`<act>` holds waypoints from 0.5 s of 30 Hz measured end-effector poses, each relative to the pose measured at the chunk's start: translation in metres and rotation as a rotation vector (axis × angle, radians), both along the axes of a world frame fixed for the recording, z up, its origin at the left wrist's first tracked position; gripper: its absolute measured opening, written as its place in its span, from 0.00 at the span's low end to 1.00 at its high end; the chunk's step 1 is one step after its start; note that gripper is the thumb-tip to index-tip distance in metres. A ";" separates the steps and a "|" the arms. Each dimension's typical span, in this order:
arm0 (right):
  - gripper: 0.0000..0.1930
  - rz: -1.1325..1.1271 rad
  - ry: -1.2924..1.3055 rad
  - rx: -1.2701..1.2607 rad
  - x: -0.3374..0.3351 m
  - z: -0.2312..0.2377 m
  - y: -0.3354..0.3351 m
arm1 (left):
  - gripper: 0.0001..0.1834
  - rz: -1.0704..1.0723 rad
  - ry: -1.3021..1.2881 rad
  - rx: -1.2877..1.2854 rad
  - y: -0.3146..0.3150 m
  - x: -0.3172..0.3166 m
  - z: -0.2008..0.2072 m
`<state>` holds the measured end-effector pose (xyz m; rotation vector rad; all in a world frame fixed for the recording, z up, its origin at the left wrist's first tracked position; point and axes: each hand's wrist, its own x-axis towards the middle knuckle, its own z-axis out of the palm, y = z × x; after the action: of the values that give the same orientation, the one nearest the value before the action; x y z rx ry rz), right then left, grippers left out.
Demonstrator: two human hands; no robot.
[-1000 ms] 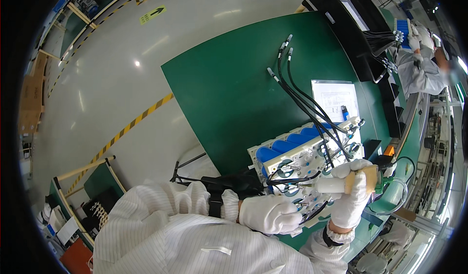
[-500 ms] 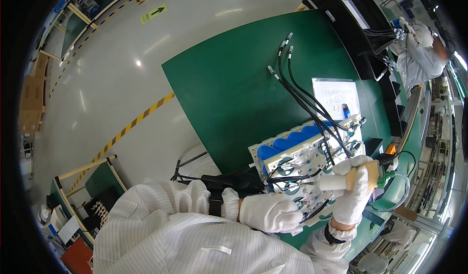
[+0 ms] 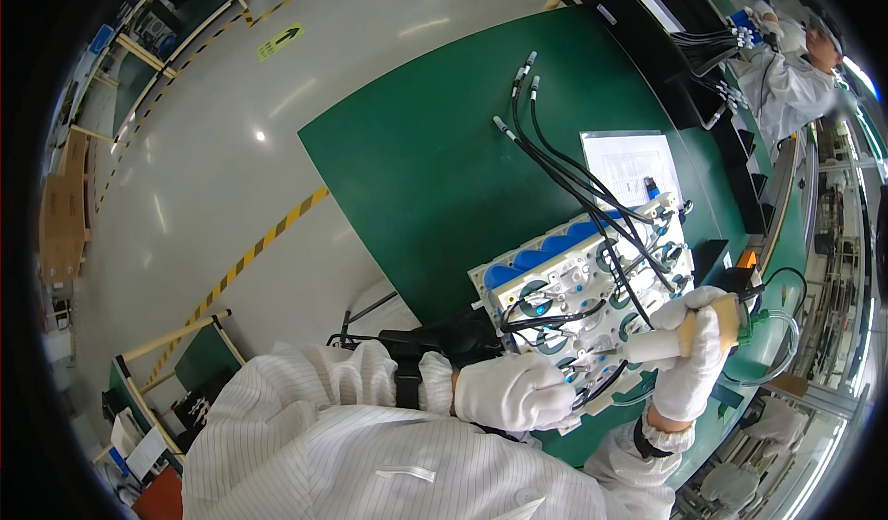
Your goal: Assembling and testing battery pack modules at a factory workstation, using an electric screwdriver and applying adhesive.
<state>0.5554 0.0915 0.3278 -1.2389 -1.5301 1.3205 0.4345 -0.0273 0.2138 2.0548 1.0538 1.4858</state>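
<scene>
white-gloved right hand [image 3: 696, 358] grips a pale tool [image 3: 680, 340] against the metal unit [image 3: 583, 284] on the green worktop [image 3: 435, 159]; left hand [image 3: 513, 392] closed on its near edge. tool may slip, snag black cables [image 3: 573, 173].

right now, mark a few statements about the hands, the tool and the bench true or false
1. The right hand grips a pale, yellow-ended tool. True.
2. The left hand is bare. False: it wears a white glove and rests at the near edge of the white metal assembly.
3. Black cables run from the assembly across the green bench top. True.
4. The paper sheet lies on the floor. False: it lies on the bench top, beyond the assembly.
5. The assembly hangs in the air. False: it lies on the bench.
</scene>
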 end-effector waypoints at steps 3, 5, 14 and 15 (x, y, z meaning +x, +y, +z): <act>0.17 0.032 -0.065 -0.083 0.008 -0.001 -0.004 | 0.11 0.031 -0.026 -0.048 0.000 0.002 0.000; 0.18 0.068 -0.132 -0.089 0.013 -0.012 -0.004 | 0.10 0.028 0.023 -0.024 0.001 0.002 -0.001; 0.11 0.068 -0.047 -0.153 0.003 -0.007 -0.002 | 0.11 0.014 0.150 0.048 -0.003 0.001 -0.005; 0.11 0.060 -0.059 -0.147 0.003 -0.006 -0.002 | 0.11 0.008 0.124 0.028 -0.003 0.001 -0.004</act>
<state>0.5582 0.0891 0.3220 -1.3422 -1.5449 1.4694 0.4351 -0.0300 0.2094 2.1886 1.0947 1.3999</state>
